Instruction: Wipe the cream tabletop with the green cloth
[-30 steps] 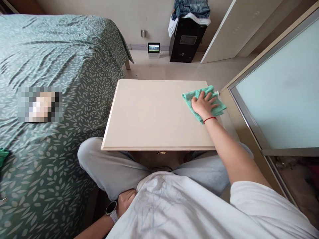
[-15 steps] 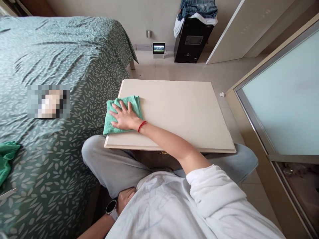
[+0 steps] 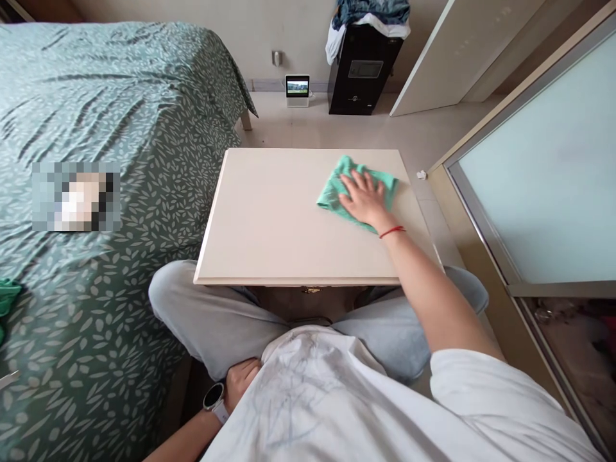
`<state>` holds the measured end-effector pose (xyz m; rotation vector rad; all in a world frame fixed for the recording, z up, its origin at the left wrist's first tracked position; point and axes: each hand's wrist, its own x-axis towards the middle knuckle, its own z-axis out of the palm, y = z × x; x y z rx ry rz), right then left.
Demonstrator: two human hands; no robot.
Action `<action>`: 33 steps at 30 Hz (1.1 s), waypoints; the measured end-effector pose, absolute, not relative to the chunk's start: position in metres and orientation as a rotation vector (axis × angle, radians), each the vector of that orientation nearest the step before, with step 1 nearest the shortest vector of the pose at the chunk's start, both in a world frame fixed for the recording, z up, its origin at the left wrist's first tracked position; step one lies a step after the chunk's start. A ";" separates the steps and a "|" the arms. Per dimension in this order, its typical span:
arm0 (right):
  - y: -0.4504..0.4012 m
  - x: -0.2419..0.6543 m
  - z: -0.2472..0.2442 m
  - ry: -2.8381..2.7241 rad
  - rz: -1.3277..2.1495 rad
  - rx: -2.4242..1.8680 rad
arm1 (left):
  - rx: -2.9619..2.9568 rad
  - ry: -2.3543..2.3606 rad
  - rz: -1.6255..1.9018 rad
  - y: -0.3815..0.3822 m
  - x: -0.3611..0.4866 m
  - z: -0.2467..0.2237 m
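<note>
A cream table top (image 3: pixel 269 218) spans the middle of the view, its near edge over my knees. My right hand (image 3: pixel 364 197), with a red string at the wrist, presses down on a green cloth (image 3: pixel 332 192) near the top's far right part. Its fingers are spread over the cloth, which lies flat and slightly creased. My left hand (image 3: pixel 241 380) rests in my lap at the hem of my white shirt, a watch on its wrist. Its fingers are curled, their tips hidden, so what they hold, if anything, does not show.
At the left is a bed (image 3: pixel 158 179) with a leaf-patterned cover, a blurred-out object and another green cloth (image 3: pixel 8 296). A small screen (image 3: pixel 297 88) and a black cabinet (image 3: pixel 363 70) stand by the wall. A sliding glass door (image 3: pixel 543 173) is at the right.
My right hand and the green cloth have moved from the left edge of the table top to its far right part. My left hand remains in my lap. The view has shifted slightly.
</note>
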<state>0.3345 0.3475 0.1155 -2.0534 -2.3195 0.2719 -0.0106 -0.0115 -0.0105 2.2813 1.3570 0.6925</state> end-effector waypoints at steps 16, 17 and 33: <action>0.324 0.208 0.124 -2.405 0.424 -1.901 | 2.317 1.285 0.705 -0.008 -0.011 -0.009; 0.321 0.181 0.123 -2.494 0.464 -1.770 | 2.315 1.291 0.707 -0.008 -0.011 -0.009; 0.317 0.156 0.118 -2.822 0.450 -1.269 | 2.325 1.340 0.669 -0.010 -0.012 -0.010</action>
